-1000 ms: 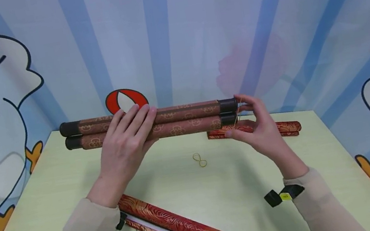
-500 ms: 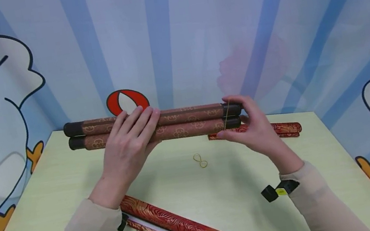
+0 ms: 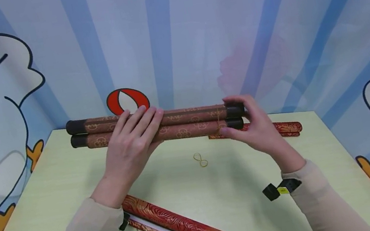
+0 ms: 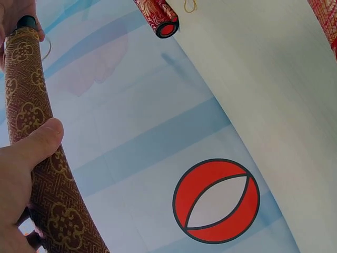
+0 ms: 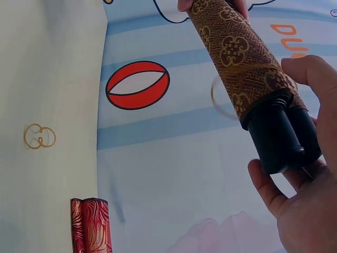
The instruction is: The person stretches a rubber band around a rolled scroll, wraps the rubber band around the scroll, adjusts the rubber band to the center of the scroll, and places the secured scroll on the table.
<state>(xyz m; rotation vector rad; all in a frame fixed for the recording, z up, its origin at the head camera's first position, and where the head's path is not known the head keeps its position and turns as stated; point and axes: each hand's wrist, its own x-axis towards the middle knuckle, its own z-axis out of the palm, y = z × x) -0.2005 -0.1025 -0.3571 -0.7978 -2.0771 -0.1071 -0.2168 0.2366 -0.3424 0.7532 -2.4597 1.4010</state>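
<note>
A brown brocade scroll [image 3: 187, 131], rolled from both ends into two parallel rolls with black end caps [image 5: 276, 137], is held level above the table. My left hand [image 3: 130, 141] grips its middle, fingers over the top; in the left wrist view the thumb [image 4: 47, 134] presses along the brocade. My right hand [image 3: 257, 132] curls round the right end, thumb below and fingers above. A thin yellowish rubber band [image 5: 253, 67] goes round both rolls just inside the caps, and the right thumb [image 5: 305, 71] touches the brocade beside it. A loose loop of band stands off the side.
A second rubber band [image 3: 200, 160], twisted into a figure eight, lies on the pale table [image 3: 191, 196]. Behind the right hand lies a red-gold scroll [image 3: 288, 127]. Another red-gold scroll [image 3: 181, 222], partly unrolled, lies in front. A striped cartoon backdrop [image 3: 187, 41] rises behind the table.
My right hand has drawn the rubber band leftward, from beyond the caps, over them and onto the brocade. The scroll has shifted slightly right. My left hand keeps its grip.
</note>
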